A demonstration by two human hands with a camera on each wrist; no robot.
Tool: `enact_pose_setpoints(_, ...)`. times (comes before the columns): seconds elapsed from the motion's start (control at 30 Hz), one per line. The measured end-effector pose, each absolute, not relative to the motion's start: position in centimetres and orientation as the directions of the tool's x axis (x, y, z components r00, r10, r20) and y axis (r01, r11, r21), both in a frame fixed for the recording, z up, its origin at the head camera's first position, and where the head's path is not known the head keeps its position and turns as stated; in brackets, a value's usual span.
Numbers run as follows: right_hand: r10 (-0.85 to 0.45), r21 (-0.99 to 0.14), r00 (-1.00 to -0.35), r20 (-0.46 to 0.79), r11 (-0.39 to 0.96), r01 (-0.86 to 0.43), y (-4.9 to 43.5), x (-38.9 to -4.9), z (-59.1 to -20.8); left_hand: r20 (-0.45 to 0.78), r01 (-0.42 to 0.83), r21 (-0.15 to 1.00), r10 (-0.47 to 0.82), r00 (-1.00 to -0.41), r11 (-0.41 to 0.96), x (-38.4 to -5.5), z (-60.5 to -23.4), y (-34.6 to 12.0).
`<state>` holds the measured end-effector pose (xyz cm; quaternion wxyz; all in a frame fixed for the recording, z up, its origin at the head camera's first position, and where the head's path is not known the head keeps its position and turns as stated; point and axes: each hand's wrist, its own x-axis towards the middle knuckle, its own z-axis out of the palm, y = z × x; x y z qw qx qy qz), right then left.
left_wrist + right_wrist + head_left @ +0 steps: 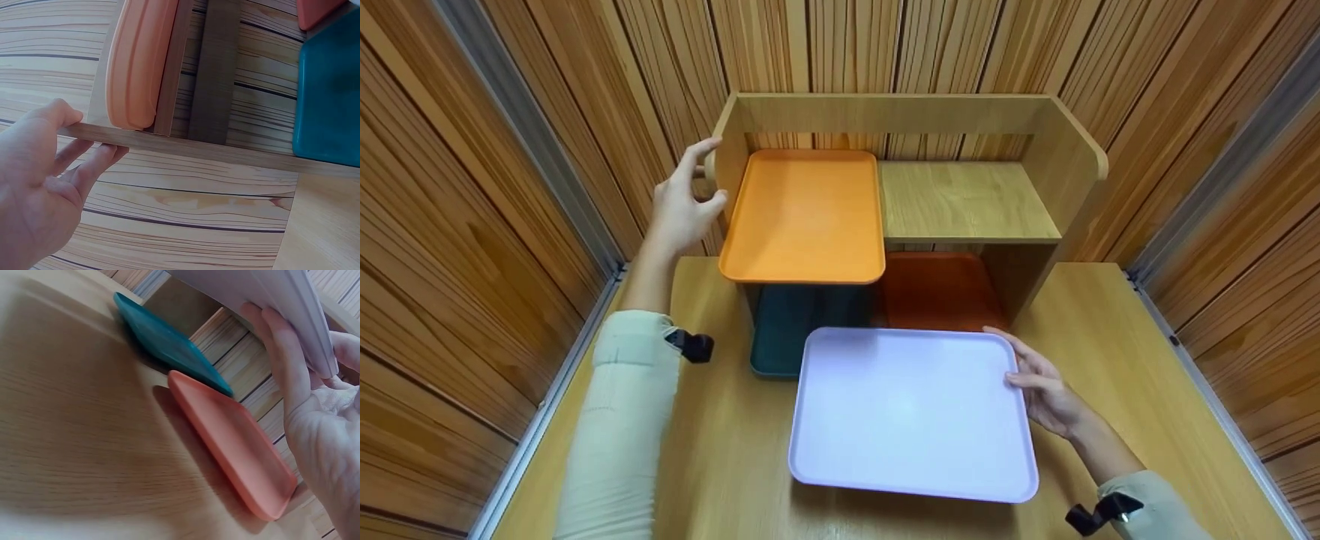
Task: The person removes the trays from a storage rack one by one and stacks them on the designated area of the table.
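Observation:
My right hand [1046, 394] grips a lavender tray [913, 416] by its right edge, thumb on top and fingers beneath. The tray is held above the table in front of a small wooden shelf unit [892, 112]. At the unit's left side panel [169, 145], my left hand [682, 199] pinches the front edge, with digits on both faces of the panel in the left wrist view. Beside that hand, an orange tray [806, 217] lies on the upper left shelf. Underneath are a teal tray [772, 345] on the left and a red-orange tray [236, 444] on the right.
The upper right shelf board [967, 202] shows bare wood. The unit stands on a wooden table [720, 457], close to a wood-plank back wall [855, 45]. Plank walls with metal rails [562, 382] close in both sides.

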<state>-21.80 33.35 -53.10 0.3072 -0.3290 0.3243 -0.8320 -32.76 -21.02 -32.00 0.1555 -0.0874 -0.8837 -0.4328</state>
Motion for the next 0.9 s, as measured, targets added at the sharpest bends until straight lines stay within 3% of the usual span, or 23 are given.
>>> enact_pose_setpoints(0.63, -0.687, -0.873, -0.706, 0.173, -0.438, 0.213, 32.0, -20.9, -56.5, 0.342, 0.274, 0.742, 0.005, -0.940, 0.612, -32.8, -32.0, -21.0)
enact_pose_setpoints(0.9, -0.696, -0.850, -0.694, 0.182, -0.467, 0.245, 31.5, -20.8, -58.0, 0.360, 0.296, 0.732, 0.020, -0.933, 0.613, -32.7, -32.0, -21.0)
